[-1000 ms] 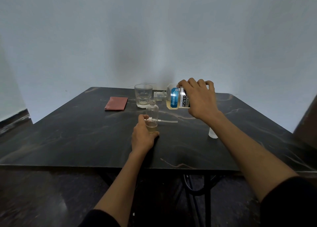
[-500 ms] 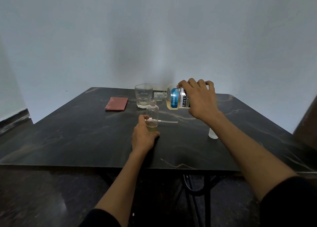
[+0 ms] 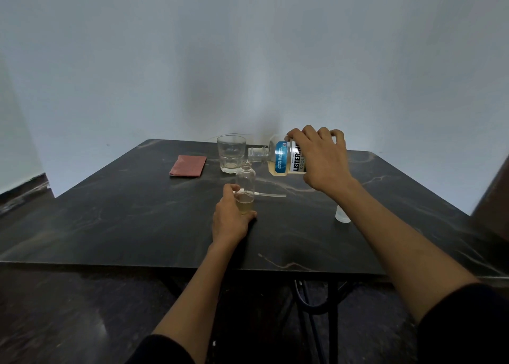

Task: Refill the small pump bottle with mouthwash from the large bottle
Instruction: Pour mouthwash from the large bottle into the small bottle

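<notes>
Clear glass is gripped at the base of the small bottle (image 3: 245, 187) by the left hand (image 3: 230, 218), whose thumb and fingers are curled round its lower part; the bottle is kept upright on the dark marbled table (image 3: 115, 215), uncapped, with a little yellowish liquid at the bottom. The large mouthwash bottle (image 3: 283, 157) is clasped from above by the right hand (image 3: 321, 160), fingers wrapped over its body. It is held tipped on its side in the air, neck pointed left above the small bottle's mouth. Behind the small bottle a pump head with tube (image 3: 263, 194) is laid flat. Farther back a drinking glass (image 3: 231, 153) and a reddish cloth (image 3: 188, 165) are seen; a white cap (image 3: 342, 216) is stood at the right.
</notes>
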